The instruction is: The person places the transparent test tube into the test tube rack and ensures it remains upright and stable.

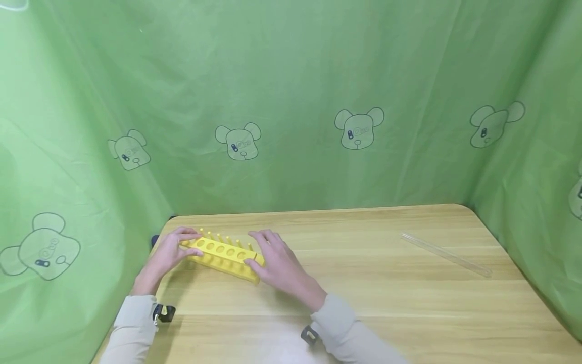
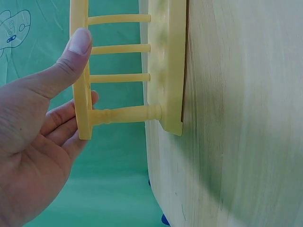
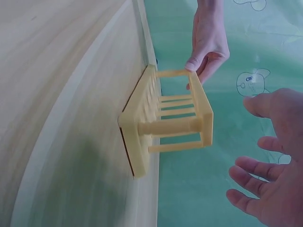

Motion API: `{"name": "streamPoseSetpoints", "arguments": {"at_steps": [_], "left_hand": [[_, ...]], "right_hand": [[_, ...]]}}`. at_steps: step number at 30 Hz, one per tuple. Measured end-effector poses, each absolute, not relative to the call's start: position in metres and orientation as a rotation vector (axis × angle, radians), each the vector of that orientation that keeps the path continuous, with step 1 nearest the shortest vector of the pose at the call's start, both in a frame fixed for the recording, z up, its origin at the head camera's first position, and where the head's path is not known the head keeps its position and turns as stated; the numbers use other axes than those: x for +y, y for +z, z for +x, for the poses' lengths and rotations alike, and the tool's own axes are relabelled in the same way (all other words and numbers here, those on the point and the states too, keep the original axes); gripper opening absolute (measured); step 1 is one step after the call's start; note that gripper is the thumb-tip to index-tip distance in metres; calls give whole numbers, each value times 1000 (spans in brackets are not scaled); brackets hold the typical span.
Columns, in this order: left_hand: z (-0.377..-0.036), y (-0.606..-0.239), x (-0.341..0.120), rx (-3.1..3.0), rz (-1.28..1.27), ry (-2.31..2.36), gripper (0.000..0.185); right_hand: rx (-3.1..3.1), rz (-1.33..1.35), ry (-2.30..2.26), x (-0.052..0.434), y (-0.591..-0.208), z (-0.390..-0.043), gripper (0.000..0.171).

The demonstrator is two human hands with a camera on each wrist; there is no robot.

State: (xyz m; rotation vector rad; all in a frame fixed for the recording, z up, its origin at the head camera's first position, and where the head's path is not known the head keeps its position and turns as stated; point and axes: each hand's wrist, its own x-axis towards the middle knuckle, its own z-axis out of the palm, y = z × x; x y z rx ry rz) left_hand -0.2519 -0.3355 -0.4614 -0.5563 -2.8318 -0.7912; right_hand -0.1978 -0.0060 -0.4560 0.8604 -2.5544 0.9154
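Observation:
A yellow test-tube rack [image 1: 223,251] with a row of round holes stands on the wooden table [image 1: 364,293] near its far left corner. My left hand [image 1: 184,245] pinches the rack's left end. In the left wrist view its thumb [image 2: 78,45] presses one face of the rack's top plate [image 2: 81,94] and the fingers lie behind it. My right hand [image 1: 261,251] hovers at the rack's right end. In the right wrist view that hand [image 3: 258,142] is spread, with a gap between it and the rack [image 3: 142,123].
A clear glass tube [image 1: 447,254] lies on the table at the far right. Green cloth with bear prints [image 1: 291,101] walls in the table on the back and both sides. The rack stands close to the table's left edge [image 2: 156,179].

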Motion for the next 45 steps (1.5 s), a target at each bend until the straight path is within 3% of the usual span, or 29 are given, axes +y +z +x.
{"name": "streamPoseSetpoints", "arguments": {"at_steps": [45], "left_hand": [[-251,-464,-333,-2776,-577,-778,51]], "right_hand": [[-2667,687,911,-52,-474,-205,49]]}}
